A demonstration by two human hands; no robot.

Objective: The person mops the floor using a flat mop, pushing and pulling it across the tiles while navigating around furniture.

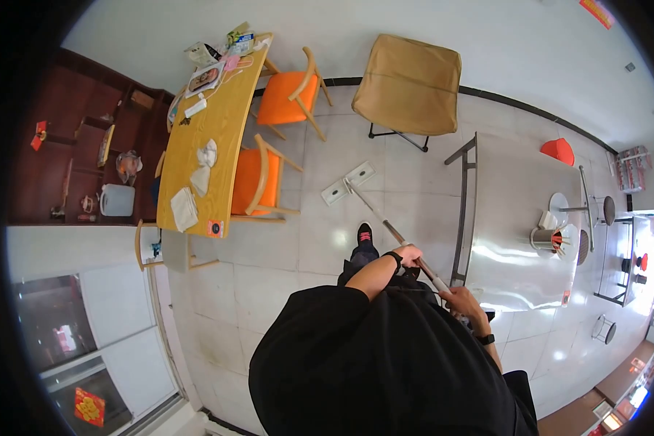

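Observation:
A flat mop [336, 193] rests its pale rectangular head on the tiled floor, in front of my dark shoe [365, 234]. Its long handle [374, 208] slants back toward my body. My left hand [408, 255], with a dark band at the wrist, is wrapped round the middle of the handle. Farther up, near the handle's top end, my right hand [462, 302] is closed round the grip. Part of the right hand's fingers is hidden by the handle and my black shirt.
A wooden table [225, 131] with cloths and papers stands left, beside orange chairs [289, 98]. A brown-covered piece of furniture [407, 83] stands ahead by the wall. On the right is a metal-topped table [512, 211] with a chopstick holder [543, 239]. Stools [604, 330] stand beyond.

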